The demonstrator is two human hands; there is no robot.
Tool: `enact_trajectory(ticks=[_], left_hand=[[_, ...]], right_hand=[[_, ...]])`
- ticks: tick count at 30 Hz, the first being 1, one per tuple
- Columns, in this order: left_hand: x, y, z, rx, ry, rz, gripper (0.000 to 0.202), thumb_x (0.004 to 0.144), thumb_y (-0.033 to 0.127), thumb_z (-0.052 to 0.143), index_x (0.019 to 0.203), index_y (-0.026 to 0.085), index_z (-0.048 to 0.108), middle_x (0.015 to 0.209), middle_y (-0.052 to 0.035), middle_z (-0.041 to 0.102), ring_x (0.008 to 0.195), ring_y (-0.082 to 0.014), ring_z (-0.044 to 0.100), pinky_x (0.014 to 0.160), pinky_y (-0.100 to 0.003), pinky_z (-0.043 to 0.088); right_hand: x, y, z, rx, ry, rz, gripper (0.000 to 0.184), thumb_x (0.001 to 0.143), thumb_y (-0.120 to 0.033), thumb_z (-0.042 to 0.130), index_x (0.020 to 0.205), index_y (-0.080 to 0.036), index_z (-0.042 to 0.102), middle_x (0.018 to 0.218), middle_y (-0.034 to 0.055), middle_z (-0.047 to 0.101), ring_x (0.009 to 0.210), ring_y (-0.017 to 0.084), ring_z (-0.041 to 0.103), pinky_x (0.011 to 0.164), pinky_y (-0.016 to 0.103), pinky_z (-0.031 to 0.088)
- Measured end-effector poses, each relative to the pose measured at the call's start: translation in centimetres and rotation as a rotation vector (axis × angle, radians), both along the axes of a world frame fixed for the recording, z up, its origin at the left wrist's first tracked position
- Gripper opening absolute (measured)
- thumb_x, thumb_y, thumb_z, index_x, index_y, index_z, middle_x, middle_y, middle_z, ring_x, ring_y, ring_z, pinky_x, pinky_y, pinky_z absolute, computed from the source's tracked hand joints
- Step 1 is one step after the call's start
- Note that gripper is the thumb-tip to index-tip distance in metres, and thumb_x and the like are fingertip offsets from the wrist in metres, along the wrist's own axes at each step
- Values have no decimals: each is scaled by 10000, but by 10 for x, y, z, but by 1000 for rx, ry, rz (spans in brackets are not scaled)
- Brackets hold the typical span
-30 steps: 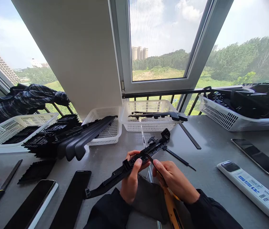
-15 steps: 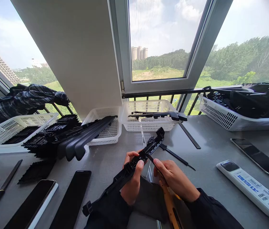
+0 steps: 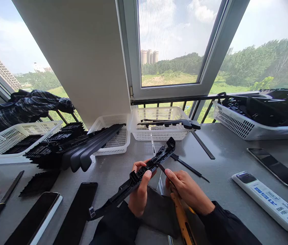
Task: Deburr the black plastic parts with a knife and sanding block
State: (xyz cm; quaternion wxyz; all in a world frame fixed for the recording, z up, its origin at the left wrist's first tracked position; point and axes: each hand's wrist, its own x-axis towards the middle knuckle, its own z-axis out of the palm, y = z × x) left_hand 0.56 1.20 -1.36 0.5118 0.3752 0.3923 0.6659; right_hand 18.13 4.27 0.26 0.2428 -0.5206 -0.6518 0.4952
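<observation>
My left hand [image 3: 140, 195] is wrapped around a long black plastic trim part [image 3: 133, 180], tilted with its far end up to the right. In my right hand [image 3: 184, 187] is a thin dark flat file [image 3: 162, 167], its tip against the edge of the part just past my left thumb. My palm hides most of the file's handle. Below my hands lie a dark cloth-like piece [image 3: 159, 212] and a yellow-orange tool handle [image 3: 182, 217]. A slim black strip [image 3: 188, 166] rests on the table beyond my right hand.
White baskets [image 3: 113, 149] line the back, with black parts in and beside them. Stacked black trim pieces [image 3: 82, 149] stand at left. Phones [image 3: 34, 217], a file with a black handle [image 3: 8, 190], and a white labelled device [image 3: 266, 200] lie around. A flat strip [image 3: 203, 145] lies farther back.
The black trim part has rolled in my left hand, showing more of its ribbed inner side, and its near end has risen slightly. My right hand has barely moved.
</observation>
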Motion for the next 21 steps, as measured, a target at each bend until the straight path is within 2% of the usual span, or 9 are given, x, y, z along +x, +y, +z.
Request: enact_trajectory(ticks=[4,8,12,15,21], left_hand=[[-2,1,2,0,-23,2,246,938,414,741,1039,247,591,1304,-68,716,1275,-305,684,1105,-498,576],[-1,0,2,3,-25,-13,227,944,387,734,1044,249,584,1286,-61,724,1248,-288,693,1105,-487,572],[-1,-1,1,-6,-30,-43,249,941,372,748,1044,252,556,1133,-37,742,1134,-263,727,1090,-488,570],[-1,-1,1,-30,-15,-29,269,930,378,761,1055,255,558,1078,-22,727,1085,-250,732,1086,-480,567],[-3,-1,6,-42,-75,3,263,892,380,763,996,250,558,1170,-52,738,1170,-295,717,1054,-489,592]], right_hand=[[4,3,0,7,-4,-26,779,991,-820,284,629,-216,616,471,7,501,433,158,453,482,287,379],[2,0,3,20,5,25,771,977,-839,308,637,-217,611,494,-1,489,453,154,440,483,284,362],[-3,-4,5,30,10,73,769,979,-838,322,645,-210,615,536,8,522,491,154,468,502,277,359],[-1,-2,3,28,3,30,771,984,-833,314,638,-213,612,510,2,511,461,149,459,493,278,363],[10,10,-9,49,-21,-130,771,987,-819,281,648,-219,628,480,2,505,459,169,484,494,292,375]])
